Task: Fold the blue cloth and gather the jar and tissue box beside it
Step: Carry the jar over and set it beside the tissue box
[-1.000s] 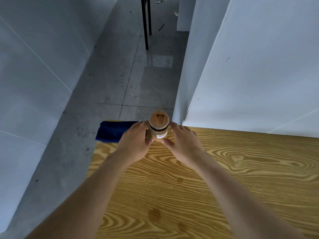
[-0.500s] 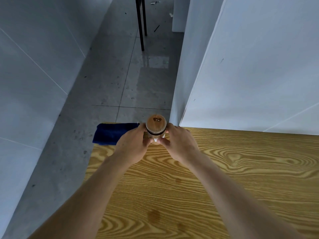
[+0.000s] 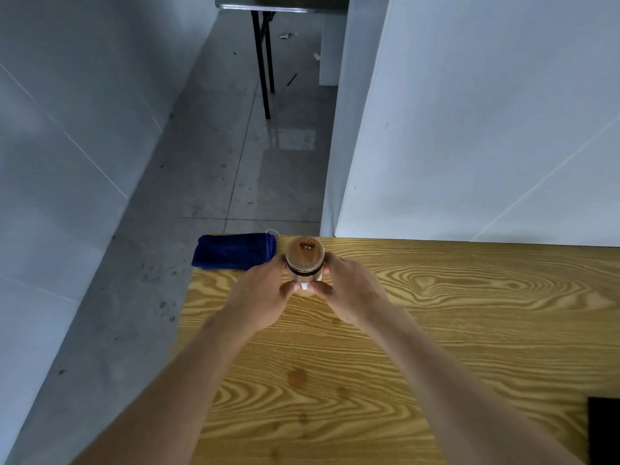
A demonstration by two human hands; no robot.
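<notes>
A jar (image 3: 304, 260) with a wooden lid and a dark band stands upright near the far left corner of the wooden table (image 3: 436, 330). My left hand (image 3: 261, 293) grips its left side and my right hand (image 3: 352, 290) grips its right side, thumbs meeting at the front. The folded blue cloth (image 3: 235, 251) lies just left of the jar, at the table's far left corner, partly over the edge. No tissue box is in view.
A black object (image 3: 604, 431) shows at the table's near right edge. White walls (image 3: 469, 129) rise behind the table and on the left. A dark table leg (image 3: 263, 68) stands on the grey floor beyond.
Both hands have carried the jar a little farther toward the table's back edge, next to the blue cloth. The view has tilted, showing more floor and a black object at right.
</notes>
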